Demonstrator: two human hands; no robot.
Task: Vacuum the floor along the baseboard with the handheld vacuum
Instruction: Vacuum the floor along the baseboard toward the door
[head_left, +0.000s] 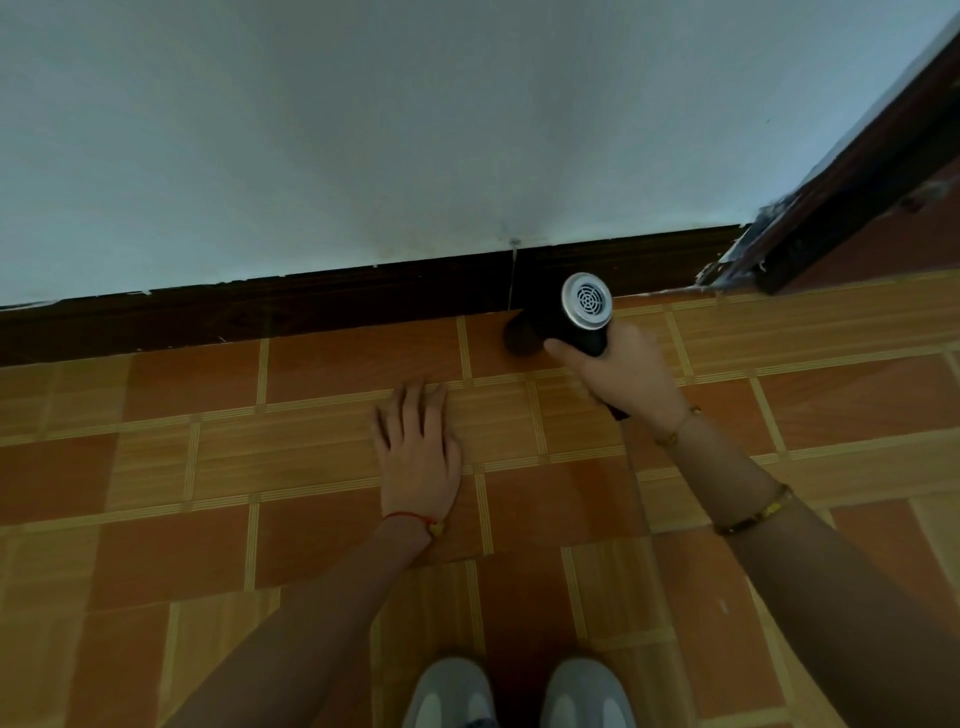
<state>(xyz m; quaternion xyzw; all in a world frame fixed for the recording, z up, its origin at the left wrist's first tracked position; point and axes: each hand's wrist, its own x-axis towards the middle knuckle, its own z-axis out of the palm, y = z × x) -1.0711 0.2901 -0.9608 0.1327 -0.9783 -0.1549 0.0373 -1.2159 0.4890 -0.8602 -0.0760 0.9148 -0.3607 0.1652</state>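
A black handheld vacuum (574, 317) with a round silver vent at its rear is held in my right hand (626, 376). Its dark nozzle points down and left onto the tiled floor (322, 467), right at the foot of the dark brown baseboard (311, 306). The nozzle tip is blurred. My left hand (418, 449) lies flat, palm down, on the tiles to the left of the vacuum, fingers apart and holding nothing.
A white wall (415, 130) rises above the baseboard. A dark wooden door frame (857, 182) stands at the right, where the baseboard ends. My two grey shoes (519, 693) show at the bottom edge.
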